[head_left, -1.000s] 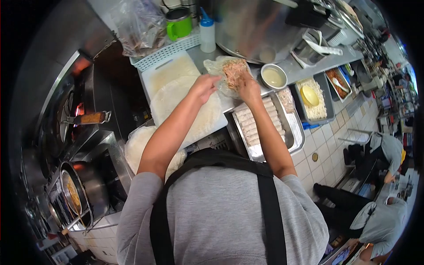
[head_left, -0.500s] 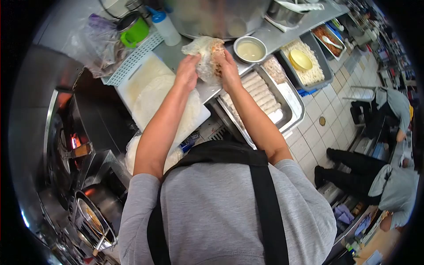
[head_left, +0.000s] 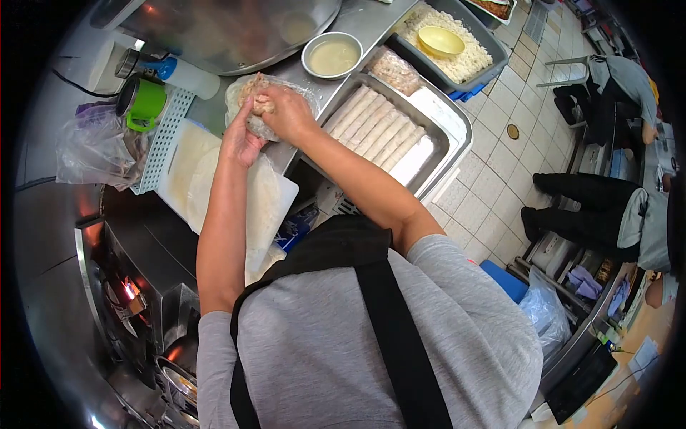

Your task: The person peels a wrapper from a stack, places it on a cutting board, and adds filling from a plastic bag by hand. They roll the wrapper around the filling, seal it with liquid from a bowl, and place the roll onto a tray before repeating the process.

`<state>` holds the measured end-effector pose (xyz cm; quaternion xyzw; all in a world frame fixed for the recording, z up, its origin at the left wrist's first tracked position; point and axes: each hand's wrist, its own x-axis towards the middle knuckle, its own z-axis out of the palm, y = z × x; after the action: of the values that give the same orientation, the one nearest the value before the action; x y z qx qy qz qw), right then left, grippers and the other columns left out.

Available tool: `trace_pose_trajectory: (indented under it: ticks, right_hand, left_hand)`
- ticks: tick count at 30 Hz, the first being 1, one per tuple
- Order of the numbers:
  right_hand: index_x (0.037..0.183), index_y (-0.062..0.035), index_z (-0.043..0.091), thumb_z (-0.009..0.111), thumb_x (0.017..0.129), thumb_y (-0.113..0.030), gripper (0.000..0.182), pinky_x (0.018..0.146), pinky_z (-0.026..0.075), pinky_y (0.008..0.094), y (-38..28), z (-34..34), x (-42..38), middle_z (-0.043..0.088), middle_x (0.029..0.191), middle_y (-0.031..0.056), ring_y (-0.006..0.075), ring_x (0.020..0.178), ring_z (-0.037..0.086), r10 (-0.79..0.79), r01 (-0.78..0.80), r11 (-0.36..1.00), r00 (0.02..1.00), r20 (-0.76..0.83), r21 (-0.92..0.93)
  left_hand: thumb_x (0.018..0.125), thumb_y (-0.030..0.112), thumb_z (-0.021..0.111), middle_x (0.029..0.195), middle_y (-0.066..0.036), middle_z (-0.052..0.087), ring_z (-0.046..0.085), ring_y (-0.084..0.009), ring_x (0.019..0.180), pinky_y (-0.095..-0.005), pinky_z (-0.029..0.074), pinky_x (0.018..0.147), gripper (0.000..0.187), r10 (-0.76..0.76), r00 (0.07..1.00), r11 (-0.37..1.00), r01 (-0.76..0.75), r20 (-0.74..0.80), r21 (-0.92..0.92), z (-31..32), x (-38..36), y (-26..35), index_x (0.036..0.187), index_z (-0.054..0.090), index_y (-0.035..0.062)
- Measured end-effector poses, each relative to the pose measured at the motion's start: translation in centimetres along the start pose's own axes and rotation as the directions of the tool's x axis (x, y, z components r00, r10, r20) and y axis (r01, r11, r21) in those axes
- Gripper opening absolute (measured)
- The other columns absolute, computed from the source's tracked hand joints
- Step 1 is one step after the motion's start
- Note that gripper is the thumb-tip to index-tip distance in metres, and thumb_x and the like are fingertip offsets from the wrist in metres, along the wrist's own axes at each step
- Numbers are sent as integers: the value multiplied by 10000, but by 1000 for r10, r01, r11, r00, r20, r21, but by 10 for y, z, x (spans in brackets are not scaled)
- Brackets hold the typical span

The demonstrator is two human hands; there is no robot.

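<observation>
Over the steel counter, a clear plastic bag (head_left: 306, 91) with pale pinkish minced filling (head_left: 255, 87) is between my two hands. My left hand (head_left: 244, 136) cups the bag from the near left, thumb up along its side. From the right, my right hand (head_left: 287, 113) has its fingers curled around the filling end of the bag; its fingertips are partly hidden. Below my left forearm, thin round wrappers (head_left: 261, 189) lie on a white cutting board (head_left: 284, 194). On the right, a metal tray (head_left: 444, 146) holds several pale rolls (head_left: 375, 125) in a row.
A metal bowl of cloudy liquid (head_left: 333, 57) stands beside a large pot (head_left: 236, 36). A grey tub (head_left: 496, 61) of white crumbly food holds a yellow bowl (head_left: 441, 41). A perforated basket (head_left: 161, 146) and green mug (head_left: 146, 107) are left. A lit burner (head_left: 130, 289) glows. Two people work at right.
My view has swung, so the counter sits further left and higher. My hands have come together, the right hand now crossing over the filling end of the bag.
</observation>
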<state>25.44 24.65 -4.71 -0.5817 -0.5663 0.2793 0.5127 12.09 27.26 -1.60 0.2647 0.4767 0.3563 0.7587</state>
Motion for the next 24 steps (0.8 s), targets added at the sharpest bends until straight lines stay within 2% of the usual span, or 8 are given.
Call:
trace_pose_trajectory:
  ticks: [2, 4, 8, 11, 14, 15, 22, 24]
  right_hand:
    - [1116, -79, 664, 719, 741, -142, 384, 867, 517, 447, 4, 2, 0, 676, 1059, 222, 400, 998, 644, -69, 70, 997, 998, 14, -37]
    - [1078, -91, 673, 707, 770, -173, 321, 865, 517, 461, 1, -4, 1, 685, 1046, 211, 399, 990, 648, -15, 16, 1000, 1000, 24, -16]
    - [1037, -102, 672, 711, 791, -217, 275, 851, 522, 470, -1, -3, 5, 682, 1046, 206, 403, 984, 646, -49, 47, 991, 999, 8, 123]
    - [1051, -91, 673, 747, 770, -263, 338, 831, 521, 463, -9, -9, 4, 680, 1018, 212, 417, 944, 645, -102, 105, 993, 993, 51, -54]
    - [1034, -98, 682, 740, 771, -278, 324, 811, 523, 466, 4, 3, 7, 678, 1013, 213, 420, 928, 646, -96, 99, 986, 995, 27, -135]
    - [1015, -87, 686, 728, 773, -269, 305, 797, 523, 466, 6, 4, 8, 680, 992, 218, 406, 916, 653, -116, 119, 981, 993, 28, -153]
    - [1046, -65, 672, 730, 744, -225, 346, 801, 525, 458, 2, -8, 7, 689, 974, 235, 402, 919, 664, -55, 71, 989, 991, 121, -132]
    - [1067, -59, 667, 730, 740, -213, 368, 801, 524, 456, 5, -8, 6, 689, 982, 237, 401, 923, 666, -43, 77, 972, 987, 155, -220]
  left_hand:
    - [956, 358, 627, 1288, -119, 597, 612, -262, 1159, -461, 553, 925, 518, 12, 999, 998, -15, -49, -56, -1, 6, -5, 1360, 484, 67]
    - [946, 341, 642, 1280, -113, 602, 614, -262, 1150, -455, 556, 912, 515, 22, 999, 995, -25, -31, -94, -5, 17, -13, 1356, 489, 69]
    - [924, 285, 679, 1271, -120, 598, 638, -265, 1092, -442, 565, 876, 522, 89, 993, 993, -94, -78, -67, -4, 16, -17, 1341, 491, 34]
    - [906, 213, 701, 1248, -150, 599, 658, -273, 1031, -444, 578, 838, 506, 95, 979, 995, -95, -183, 5, 0, 11, -15, 1310, 499, -14]
    - [919, 182, 680, 1196, -127, 628, 650, -259, 1059, -445, 576, 864, 423, 76, 985, 993, -89, -156, -76, 0, 10, -16, 1278, 535, 12]
    - [911, 155, 687, 1171, -153, 631, 669, -276, 1007, -424, 597, 807, 419, 98, 981, 990, -113, -169, -81, 1, 9, -16, 1259, 533, -19]
    - [887, 103, 703, 1149, -175, 634, 679, -282, 978, -427, 598, 786, 446, 137, 967, 985, -155, -214, -73, -8, 22, -25, 1249, 509, -70]
    - [878, 92, 708, 1146, -181, 633, 680, -289, 973, -429, 597, 784, 465, 129, 966, 988, -143, -222, -51, -10, 26, -26, 1252, 497, -87]
